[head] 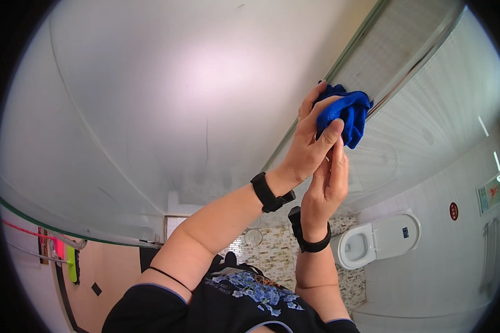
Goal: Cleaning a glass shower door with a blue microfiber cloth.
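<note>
A bunched blue cloth (346,112) rests against a glass panel with a greenish edge (352,48). My left hand (310,139) grips this cloth, its fingers spread over the left side and its thumb across the lower front. Just below, my right hand (329,183) reaches up to the cloth's lower edge with fingers together. Its fingertips are partly hidden behind the left thumb and the cloth. Each wrist wears a black band (267,193) with a small device. A metal rail (416,68) runs along the right of the glass.
A white toilet (354,247) with its lid raised stands at lower right. Mosaic tiles (275,241) cover the floor, around a round drain cover (253,237). A curved glass edge (66,229) with a metal handle (77,243) is at lower left, beyond it a green brush head (72,264).
</note>
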The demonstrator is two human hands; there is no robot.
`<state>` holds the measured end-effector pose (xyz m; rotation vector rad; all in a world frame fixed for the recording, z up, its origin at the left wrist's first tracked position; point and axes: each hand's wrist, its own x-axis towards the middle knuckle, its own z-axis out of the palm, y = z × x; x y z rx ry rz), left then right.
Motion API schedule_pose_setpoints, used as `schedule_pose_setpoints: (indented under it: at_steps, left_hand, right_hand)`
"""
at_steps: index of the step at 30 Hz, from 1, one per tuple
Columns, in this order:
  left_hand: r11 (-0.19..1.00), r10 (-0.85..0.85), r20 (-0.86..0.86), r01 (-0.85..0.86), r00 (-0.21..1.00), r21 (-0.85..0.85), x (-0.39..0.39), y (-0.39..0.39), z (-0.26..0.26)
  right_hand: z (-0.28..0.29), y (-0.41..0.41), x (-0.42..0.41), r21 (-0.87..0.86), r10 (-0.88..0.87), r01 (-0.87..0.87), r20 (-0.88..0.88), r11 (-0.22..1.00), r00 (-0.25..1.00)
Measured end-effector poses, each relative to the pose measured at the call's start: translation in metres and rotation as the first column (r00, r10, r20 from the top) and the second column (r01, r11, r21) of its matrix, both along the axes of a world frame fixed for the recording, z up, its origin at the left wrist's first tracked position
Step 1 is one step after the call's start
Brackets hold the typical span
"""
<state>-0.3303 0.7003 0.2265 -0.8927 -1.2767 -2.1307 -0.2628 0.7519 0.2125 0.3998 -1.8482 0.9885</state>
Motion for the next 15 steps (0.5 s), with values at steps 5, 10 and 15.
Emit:
schedule_pose_setpoints:
  at_steps: [5,10,15]
  left_hand:
    - [0.989,0.136,-0.009,-0.136,0.991,-0.059,-0.005,0.003,-0.023]
    - [0.972,0.225,0.048,-0.221,0.973,-0.073,-0.003,0.010,-0.078]
    - [0.946,0.305,0.102,-0.290,0.947,-0.145,0.003,0.010,-0.146]
  right_hand:
    - [-0.017,0.006,0.005,0.049,-0.012,0.007,0.088,0.999,0.996]
    - [-0.057,0.015,0.014,0.102,-0.019,-0.003,0.224,0.995,0.974]
    - [-0.108,0.018,0.021,0.097,0.013,-0.053,0.377,0.994,0.926]
